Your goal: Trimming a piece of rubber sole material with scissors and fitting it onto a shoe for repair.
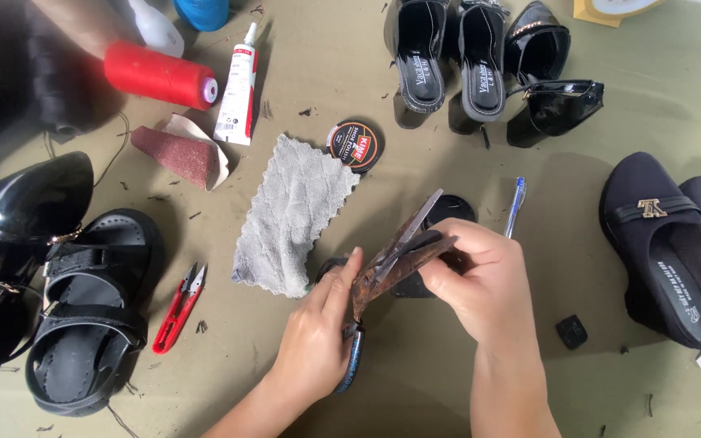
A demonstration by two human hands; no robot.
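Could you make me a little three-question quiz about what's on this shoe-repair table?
1. True or false: the right hand works a pair of scissors.
2. What does the left hand pinch: A) the grey cloth, B) a brown leather piece, C) the blue pen?
3. What colour are the thread snips beside the black sandal?

Key: 1 true; 2 B; 3 red.

Single head-worn view, looking steeply down from above the person's own forearms onto the olive worktop point(326, 97). Close range; surface fills the frame, shoes cropped at left, top and right edges.
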